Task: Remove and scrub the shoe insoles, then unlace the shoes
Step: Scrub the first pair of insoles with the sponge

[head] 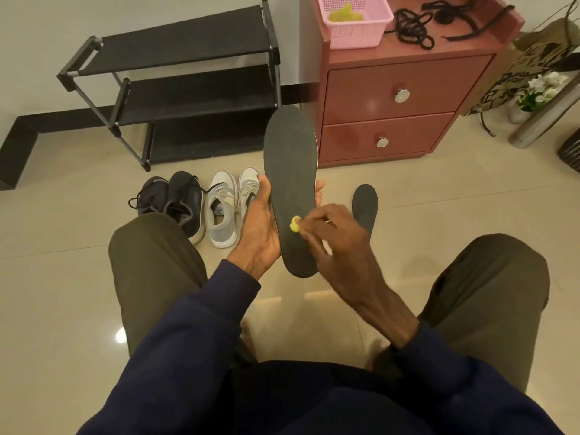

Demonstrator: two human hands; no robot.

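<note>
My left hand (262, 227) holds a dark grey insole (290, 171) upright from behind, fingers wrapped around its edges. My right hand (332, 237) pinches a small yellow scrubber (295, 223) and presses it against the lower part of the insole. A second dark insole (364, 205) lies on the floor to the right. A pair of dark laced shoes (175, 202) and a pair of white-grey laced shoes (232, 202) stand on the floor to the left of the hands.
A black shoe rack (175, 83) stands by the wall. A reddish two-drawer cabinet (401, 98) carries a pink basket (354, 20) with something yellow in it and loose black laces (414, 26). My knees flank the hands. A bag and flowers sit far right.
</note>
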